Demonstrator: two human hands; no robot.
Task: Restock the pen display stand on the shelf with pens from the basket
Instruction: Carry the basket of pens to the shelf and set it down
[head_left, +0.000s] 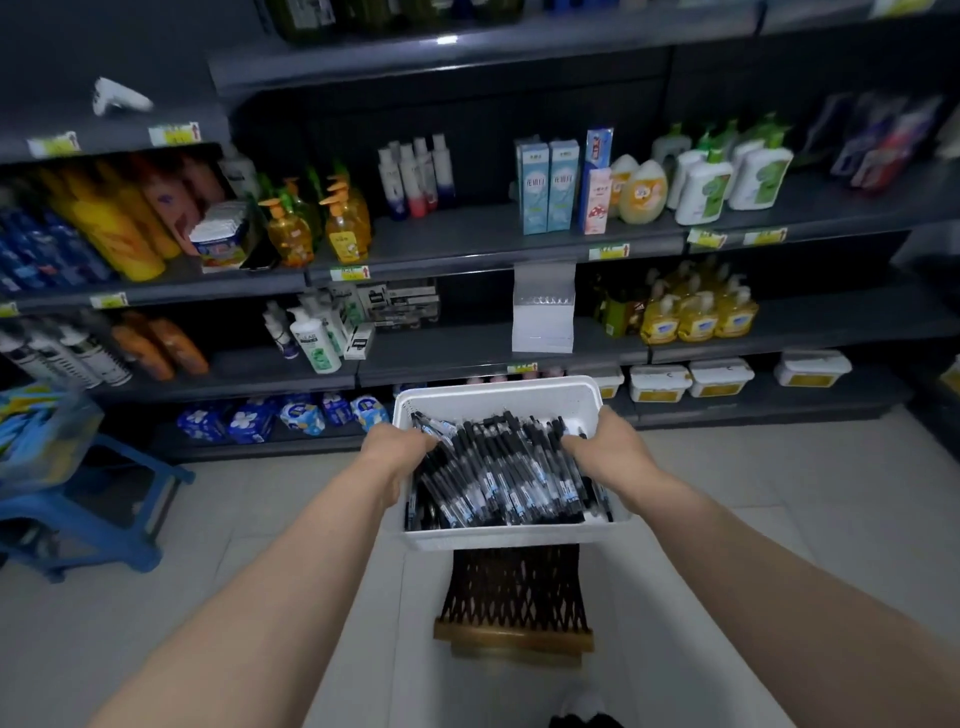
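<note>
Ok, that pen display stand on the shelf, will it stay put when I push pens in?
Probably not. The pen display stand looks empty and made of thin plastic, so it is likely light and apt to slide on the shelf. It stands tall and narrow, so it may tip back.

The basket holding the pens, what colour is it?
The basket is white, clearest in the head view.
</note>
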